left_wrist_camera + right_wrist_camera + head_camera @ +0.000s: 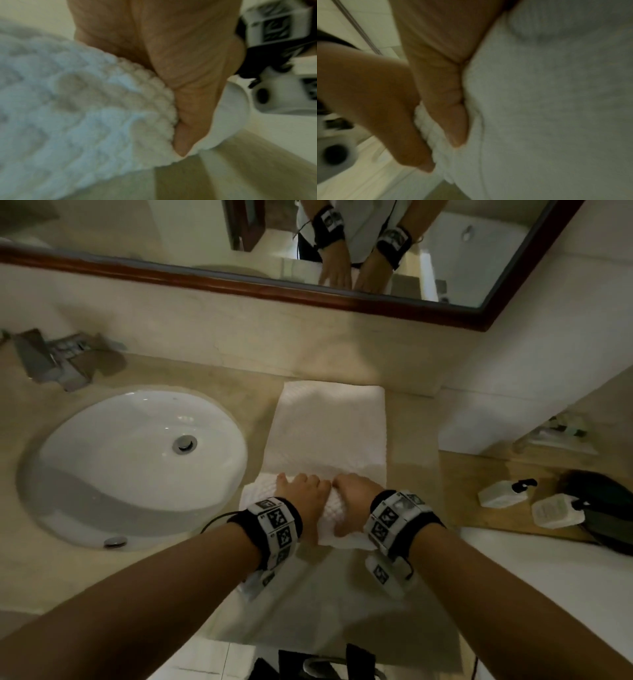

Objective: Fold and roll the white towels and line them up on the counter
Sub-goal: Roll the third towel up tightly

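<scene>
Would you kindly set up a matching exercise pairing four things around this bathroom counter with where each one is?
Things:
1. white towel
2. sink
3. mirror
4. two pump bottles

Places:
A. set into the counter at left
B. lying on their sides at far right
C. on the wall above the counter
D. under both hands, half rolled

Pairs: 1-D, 2-A, 3-C, 4-B

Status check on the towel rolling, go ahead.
Left hand and right hand both gripping the rolled near end of the white towel. Far part still flat on the counter. Sink alongside, nothing blocking.
</scene>
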